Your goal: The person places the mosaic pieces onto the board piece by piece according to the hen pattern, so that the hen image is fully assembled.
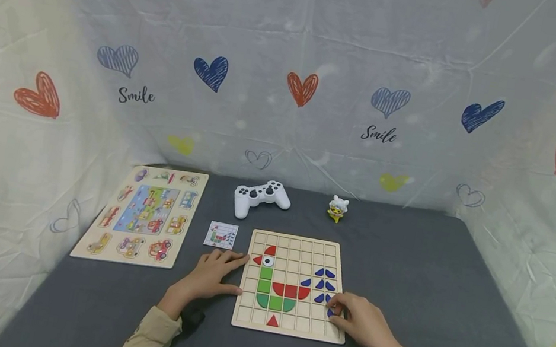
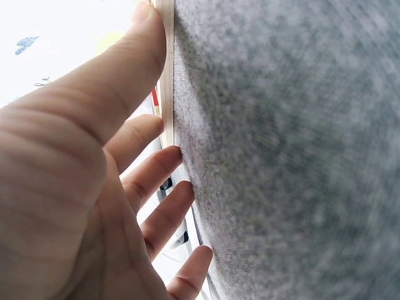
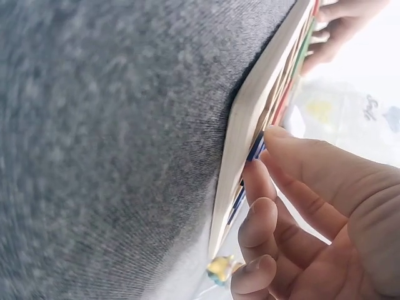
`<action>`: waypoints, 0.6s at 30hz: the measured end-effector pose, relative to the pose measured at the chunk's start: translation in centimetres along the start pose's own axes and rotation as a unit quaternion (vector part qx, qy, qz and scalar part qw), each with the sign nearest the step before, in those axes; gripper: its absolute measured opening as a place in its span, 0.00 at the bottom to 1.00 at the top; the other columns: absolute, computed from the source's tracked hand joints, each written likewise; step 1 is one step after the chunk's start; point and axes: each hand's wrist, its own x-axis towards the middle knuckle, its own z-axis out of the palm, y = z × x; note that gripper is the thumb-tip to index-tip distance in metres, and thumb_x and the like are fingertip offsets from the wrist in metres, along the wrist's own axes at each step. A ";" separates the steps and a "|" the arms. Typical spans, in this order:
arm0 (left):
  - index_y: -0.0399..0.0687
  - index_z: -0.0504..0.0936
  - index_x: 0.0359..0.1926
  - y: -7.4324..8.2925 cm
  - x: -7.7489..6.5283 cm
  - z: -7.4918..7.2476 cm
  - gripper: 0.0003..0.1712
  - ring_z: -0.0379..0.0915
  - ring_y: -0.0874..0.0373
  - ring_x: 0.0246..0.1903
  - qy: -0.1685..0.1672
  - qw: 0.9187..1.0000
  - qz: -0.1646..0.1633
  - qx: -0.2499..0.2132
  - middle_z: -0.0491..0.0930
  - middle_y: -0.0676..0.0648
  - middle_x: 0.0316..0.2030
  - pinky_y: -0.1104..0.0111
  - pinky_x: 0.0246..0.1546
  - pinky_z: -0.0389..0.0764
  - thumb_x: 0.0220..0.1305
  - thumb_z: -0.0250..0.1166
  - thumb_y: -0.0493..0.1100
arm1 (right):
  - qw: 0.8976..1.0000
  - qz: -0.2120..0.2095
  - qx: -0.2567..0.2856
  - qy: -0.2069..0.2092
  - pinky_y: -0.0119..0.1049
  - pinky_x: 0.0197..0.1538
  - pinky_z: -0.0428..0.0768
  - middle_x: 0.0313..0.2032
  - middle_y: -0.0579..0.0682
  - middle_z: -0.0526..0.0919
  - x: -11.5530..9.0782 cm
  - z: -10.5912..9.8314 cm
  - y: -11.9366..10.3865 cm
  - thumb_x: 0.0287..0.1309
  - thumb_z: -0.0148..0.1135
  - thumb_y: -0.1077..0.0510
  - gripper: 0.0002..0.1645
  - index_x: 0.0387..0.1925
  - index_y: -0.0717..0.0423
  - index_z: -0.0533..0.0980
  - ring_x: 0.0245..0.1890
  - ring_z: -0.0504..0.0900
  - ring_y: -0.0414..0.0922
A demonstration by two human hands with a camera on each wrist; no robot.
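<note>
A square wooden grid board [image 1: 309, 325] lies on the dark cloth, with coloured pieces forming a bird-like figure. My left hand [image 1: 211, 274] rests at its left edge, fingers spread and thumb against the rim; the left wrist view shows these fingertips along the board's side. At the lower right of the grid, my right hand [image 1: 355, 320] pinches a small blue piece [image 3: 257, 146] between thumb and index finger, at the board's surface. Several blue pieces [image 1: 320, 285] sit in cells just above. A red triangle [image 1: 273, 321] lies in the bottom row.
Behind my left hand is a small picture card [image 1: 221, 235] showing a similar figure. A wooden vehicle puzzle [image 1: 99, 252] lies farther left. At the back stand a white game controller [image 1: 260, 197] and a small toy figure [image 1: 337, 209]. A heart-printed curtain [image 1: 247, 127] surrounds the table.
</note>
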 end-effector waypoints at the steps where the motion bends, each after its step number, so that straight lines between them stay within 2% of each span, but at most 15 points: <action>1: 0.53 0.63 0.68 0.0 0.0 0.0 0.44 0.59 0.47 0.54 0.000 1.000 0.000 0.000 0.65 0.47 0.62 0.43 0.56 0.57 0.52 0.64 0.63 | 1.000 0.000 0.001 -0.001 0.27 0.20 0.62 0.23 0.33 0.73 0.0 0.0 0.0 0.47 0.70 0.56 0.08 0.32 0.44 0.80 0.16 0.63 0.29; 9: 0.53 0.63 0.68 0.0 0.0 0.0 0.45 0.59 0.47 0.54 -0.001 1.000 -0.002 0.004 0.65 0.47 0.62 0.42 0.56 0.57 0.52 0.64 0.63 | 1.000 -0.011 0.001 0.005 0.27 0.20 0.63 0.23 0.32 0.74 0.0 0.1 -0.2 0.47 0.68 0.59 0.09 0.33 0.44 0.80 0.16 0.63 0.29; 14: 0.53 0.63 0.68 0.0 0.0 0.0 0.44 0.59 0.47 0.54 -0.001 1.000 0.000 0.003 0.66 0.47 0.61 0.42 0.55 0.57 0.52 0.64 0.63 | 1.000 -0.007 -0.001 -0.006 0.27 0.20 0.63 0.24 0.33 0.74 0.0 0.0 -0.3 0.49 0.67 0.58 0.08 0.33 0.44 0.80 0.16 0.64 0.29; 18: 0.53 0.63 0.68 0.0 0.0 0.0 0.44 0.59 0.46 0.54 -0.003 1.000 0.000 0.003 0.65 0.47 0.61 0.42 0.55 0.57 0.52 0.64 0.62 | 1.000 -0.009 -0.001 0.004 0.27 0.20 0.64 0.24 0.34 0.74 0.1 -0.2 -0.3 0.49 0.68 0.58 0.07 0.32 0.44 0.80 0.17 0.64 0.29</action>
